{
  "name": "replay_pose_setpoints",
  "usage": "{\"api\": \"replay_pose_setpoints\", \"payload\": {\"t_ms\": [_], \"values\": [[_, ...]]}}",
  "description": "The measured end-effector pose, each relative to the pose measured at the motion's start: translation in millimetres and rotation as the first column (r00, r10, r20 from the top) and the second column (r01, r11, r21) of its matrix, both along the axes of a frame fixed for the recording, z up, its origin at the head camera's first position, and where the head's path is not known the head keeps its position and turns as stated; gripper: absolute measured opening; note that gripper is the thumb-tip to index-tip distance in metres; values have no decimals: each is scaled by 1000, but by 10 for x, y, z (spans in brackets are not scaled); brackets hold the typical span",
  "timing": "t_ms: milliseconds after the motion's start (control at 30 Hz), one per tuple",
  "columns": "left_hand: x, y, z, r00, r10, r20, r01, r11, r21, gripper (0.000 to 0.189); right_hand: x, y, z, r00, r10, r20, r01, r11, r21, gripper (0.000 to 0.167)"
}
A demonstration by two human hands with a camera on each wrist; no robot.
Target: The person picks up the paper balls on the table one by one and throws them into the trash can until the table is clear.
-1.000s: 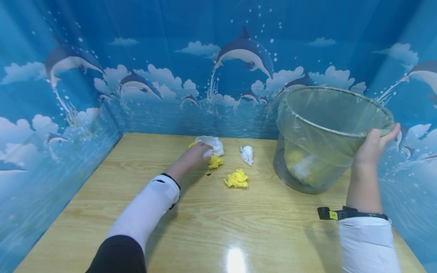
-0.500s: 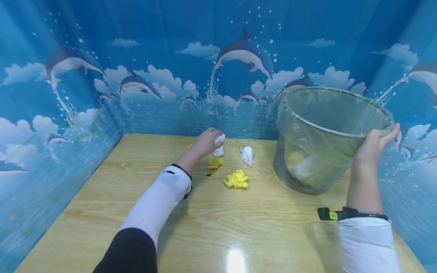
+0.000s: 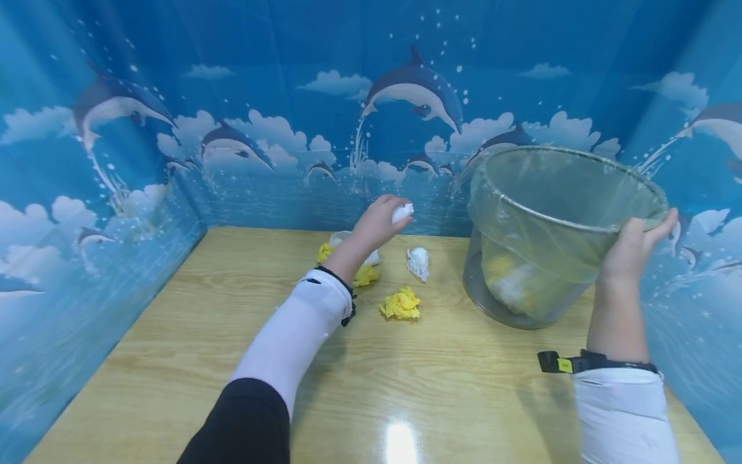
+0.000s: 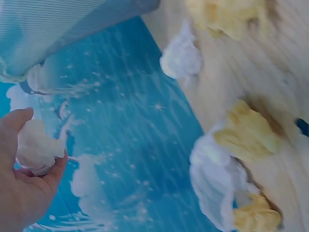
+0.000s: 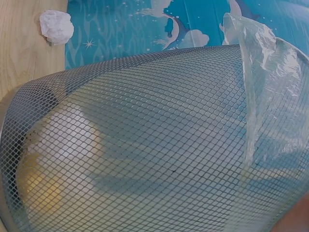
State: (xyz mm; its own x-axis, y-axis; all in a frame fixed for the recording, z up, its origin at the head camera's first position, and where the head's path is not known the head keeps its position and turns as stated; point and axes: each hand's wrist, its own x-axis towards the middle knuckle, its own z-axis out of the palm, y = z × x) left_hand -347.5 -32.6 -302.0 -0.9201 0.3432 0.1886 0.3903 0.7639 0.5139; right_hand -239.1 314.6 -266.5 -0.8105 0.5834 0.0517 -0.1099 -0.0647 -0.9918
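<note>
My left hand (image 3: 375,224) holds a crumpled white paper ball (image 3: 402,212) between thumb and fingers, raised in front of the curtain. In the left wrist view this paper ball (image 4: 37,147) shows in the curled fingers. My right hand (image 3: 628,254) grips the rim of a mesh waste bin (image 3: 476,280), thumb outside. A thin translucent liner (image 3: 524,222) folds over the bin's rim. Through the mesh, white paper (image 5: 72,133) and yellow paper (image 5: 43,191) show low inside the bin. The right wrist view catches only a sliver of the hand at its lower right corner.
On the wooden table (image 3: 440,380) lie a white paper ball (image 3: 418,264), a nearer yellow one (image 3: 401,304), and a cluster of white paper (image 4: 212,179) and yellow paper (image 4: 247,131), partly behind my left forearm in the head view. A dolphin-print curtain (image 3: 266,187) encloses the table.
My left hand has lifted the white paper ball from the cluster and carried it up and to the right. My right hand and the bin stay in place.
</note>
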Motion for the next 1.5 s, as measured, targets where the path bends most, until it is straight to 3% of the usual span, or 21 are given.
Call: {"api": "replay_pose_setpoints", "payload": {"t_ms": [267, 500, 800, 1267, 1500], "values": [[46, 241, 196, 999, -23, -37, 25, 998, 63, 47, -15, 4, 19, 1000, 6, -18, -6, 1000, 0, 67], [126, 366, 283, 996, -48, -79, 58, 989, 137, 46, -9, 6, 15, 1000, 4, -9, -4, 1000, -3, 68], [159, 591, 474, 979, -99, -176, 135, 969, 205, 46, -12, 6, 4, 1000, -2, -15, 2, 1000, 4, 67], [270, 1141, 841, 947, -237, -218, 268, 955, 126, 47, -29, 13, -1, 999, -19, -33, 19, 1000, -12, 67], [290, 1355, 943, 938, -280, -202, 294, 955, 43, 49, -31, 1, -4, 1000, -15, -11, 14, 1000, -13, 67]]}}
